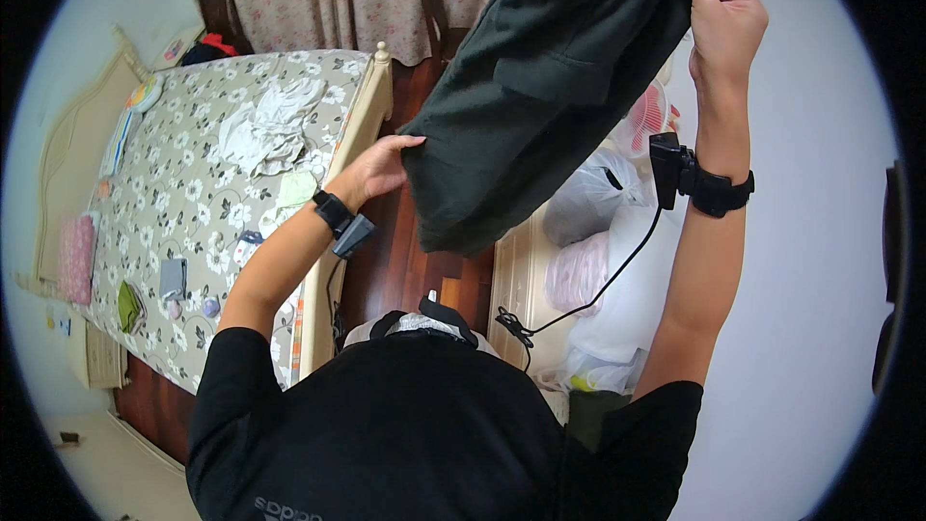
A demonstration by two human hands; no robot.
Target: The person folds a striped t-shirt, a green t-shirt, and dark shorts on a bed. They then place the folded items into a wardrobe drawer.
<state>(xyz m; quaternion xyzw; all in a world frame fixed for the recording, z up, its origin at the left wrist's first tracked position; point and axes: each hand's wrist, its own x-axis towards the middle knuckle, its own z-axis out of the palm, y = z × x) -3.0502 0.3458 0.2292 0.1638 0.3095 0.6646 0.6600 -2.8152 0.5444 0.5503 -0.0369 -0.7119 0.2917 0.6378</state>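
Dark green shorts (540, 87) with a gathered elastic waistband hang in the air in front of me. My right hand (723, 19) pinches one end of the waistband at the upper right, thumb in front. Lower down on the other side, my left hand (386, 164) is closed on the edge of a leg near the hem, its fingers partly hidden behind the cloth. The shorts slant between my hands, the leg ends lowest. Each wrist wears a black strap with a small device and a cable.
On the left stands a bed (381, 96) with a floral sheet, bearing a crumpled white garment (275, 125) and small folded cloths. To the right, a pale low cabinet (511, 270) holds plastic bags (588, 203) and a red fan (648, 118). Chairs and a curtain (289, 0) are behind.
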